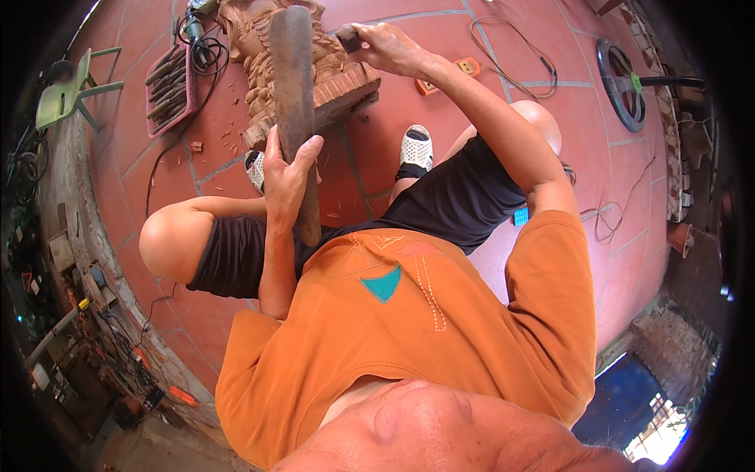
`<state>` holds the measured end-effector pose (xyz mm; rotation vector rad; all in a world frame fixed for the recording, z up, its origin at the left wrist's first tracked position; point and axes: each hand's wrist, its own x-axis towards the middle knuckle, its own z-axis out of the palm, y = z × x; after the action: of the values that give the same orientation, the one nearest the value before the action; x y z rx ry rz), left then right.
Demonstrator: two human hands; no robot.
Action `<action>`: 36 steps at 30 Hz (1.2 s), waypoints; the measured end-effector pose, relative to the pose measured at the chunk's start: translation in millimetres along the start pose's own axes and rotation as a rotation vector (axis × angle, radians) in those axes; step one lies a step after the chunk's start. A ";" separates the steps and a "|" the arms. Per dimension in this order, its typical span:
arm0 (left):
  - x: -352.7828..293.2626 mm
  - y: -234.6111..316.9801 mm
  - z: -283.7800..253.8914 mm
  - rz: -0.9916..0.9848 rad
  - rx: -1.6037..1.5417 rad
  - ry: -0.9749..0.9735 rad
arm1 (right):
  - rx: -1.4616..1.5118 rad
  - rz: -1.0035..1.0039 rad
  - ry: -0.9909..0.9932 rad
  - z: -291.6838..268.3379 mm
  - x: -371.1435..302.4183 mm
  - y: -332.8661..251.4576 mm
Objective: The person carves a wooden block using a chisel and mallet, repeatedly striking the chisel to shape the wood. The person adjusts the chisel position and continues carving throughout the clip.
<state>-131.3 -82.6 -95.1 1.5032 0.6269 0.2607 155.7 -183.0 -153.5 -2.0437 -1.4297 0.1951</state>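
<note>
A long brown wooden club mallet [292,86], broad at the far end and narrower toward my lap, stands out in front of my chest. My left hand [287,173] is closed around its narrower part, thumb to the right. Farther right and higher, my right hand [385,49] is closed on a short dark block [348,38], whose exact kind I cannot make out. Beyond the mallet a carved wooden piece [346,90] with rough figures lies on the floor between my feet. The mallet covers part of the carving.
A pink basket of chisels [193,102] sits left of the carving, with a corded power tool [194,31] behind it. A green chair [71,94] stands far left. An orange power strip [452,75] and a looped cable [503,47] lie right. Wood chips litter the tiles.
</note>
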 end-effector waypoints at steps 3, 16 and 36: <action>-1.3 3.5 5.6 0.136 -0.063 0.060 | -0.021 -0.007 0.019 1.4 -2.6 -3.2; 0.7 7.0 10.4 0.048 0.073 0.014 | -0.097 0.006 -0.084 -5.8 -1.2 -17.0; 6.1 4.0 18.8 0.249 0.028 0.113 | -0.018 0.045 -0.011 -7.4 0.6 -10.8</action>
<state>-115.4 -94.9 -93.6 1.6021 0.5333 0.5334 150.7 -183.1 -141.4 -2.0939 -1.3981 0.2136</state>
